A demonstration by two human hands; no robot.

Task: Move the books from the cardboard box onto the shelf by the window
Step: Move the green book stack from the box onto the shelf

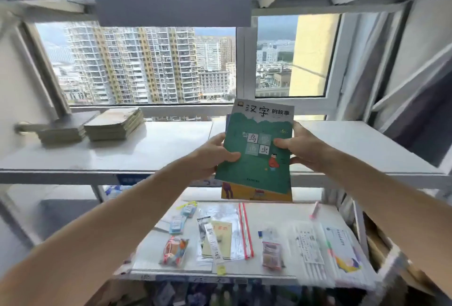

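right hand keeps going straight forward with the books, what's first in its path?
Probably nothing before the window. The right hand holds the green book above a bare stretch of the white shelf; the stacked books sit far left. Depth is unclear.

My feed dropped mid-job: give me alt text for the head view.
Both hands, left hand and right hand, hold a green book with more books behind it, upright over the white shelf by the window. Two book stacks lie at the shelf's left.

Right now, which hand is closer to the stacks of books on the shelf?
Left. The left hand grips the green book on the side toward the stacks; the right hand grips its far side.
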